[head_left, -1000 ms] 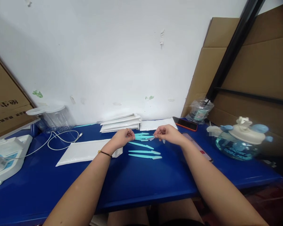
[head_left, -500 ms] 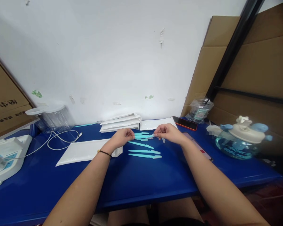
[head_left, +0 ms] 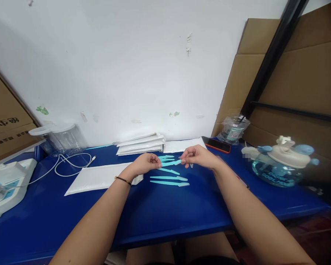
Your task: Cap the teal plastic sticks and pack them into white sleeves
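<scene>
A turquoise eyebrow razor (head_left: 170, 163) is held level between my two hands over the blue table. My left hand (head_left: 145, 163) pinches its handle end, with thumb and fingertips closed. At the blade end, the thumb and forefinger of my right hand (head_left: 195, 156) are closed on the tip. Whether a clear cap is between those fingers cannot be made out. Behind the held razor lie more turquoise razors (head_left: 167, 157). Nearer to me is a slanted razor (head_left: 171, 171), then two roughly parallel ones (head_left: 168, 183). A small clear piece (head_left: 191, 165) lies below my right fingers.
A white padded mailer (head_left: 96, 180) lies left of my hands, and stacked mailers (head_left: 140, 144) stand by the wall. Phones (head_left: 217, 144) and a clear water bottle (head_left: 281, 165) are on the right. A white cable (head_left: 71, 173), plastic jars (head_left: 67, 138) and a power strip (head_left: 15, 184) occupy the left.
The razor between my hands has come slightly toward me, apart from those behind it. My left hand has shifted a little right and down; my right-hand fingers have closed in at its tip.
</scene>
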The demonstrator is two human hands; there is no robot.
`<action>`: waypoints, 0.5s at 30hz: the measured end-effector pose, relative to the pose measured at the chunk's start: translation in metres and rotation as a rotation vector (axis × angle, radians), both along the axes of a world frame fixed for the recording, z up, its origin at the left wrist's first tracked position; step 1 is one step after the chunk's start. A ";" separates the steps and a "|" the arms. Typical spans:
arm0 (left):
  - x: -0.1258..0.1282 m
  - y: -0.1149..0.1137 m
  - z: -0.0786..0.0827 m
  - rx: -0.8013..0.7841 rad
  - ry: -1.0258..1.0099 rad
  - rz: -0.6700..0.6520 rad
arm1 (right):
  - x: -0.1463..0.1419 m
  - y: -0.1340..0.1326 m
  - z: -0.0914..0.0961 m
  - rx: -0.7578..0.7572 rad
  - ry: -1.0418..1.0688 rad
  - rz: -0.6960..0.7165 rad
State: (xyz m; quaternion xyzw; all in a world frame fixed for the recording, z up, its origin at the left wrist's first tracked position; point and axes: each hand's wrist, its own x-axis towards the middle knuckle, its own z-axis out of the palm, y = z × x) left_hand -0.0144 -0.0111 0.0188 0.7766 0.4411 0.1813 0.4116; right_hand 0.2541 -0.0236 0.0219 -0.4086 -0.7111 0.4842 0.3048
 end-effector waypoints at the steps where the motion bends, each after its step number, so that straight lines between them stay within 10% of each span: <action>1: 0.001 -0.002 0.001 -0.012 0.021 -0.026 | 0.003 0.000 0.001 0.018 -0.031 0.004; 9: 0.003 -0.010 0.001 0.010 0.235 -0.114 | 0.028 0.016 -0.012 0.274 -0.623 -0.128; 15: 0.002 0.002 -0.012 0.402 0.328 0.004 | 0.024 0.019 -0.019 0.162 -0.713 -0.102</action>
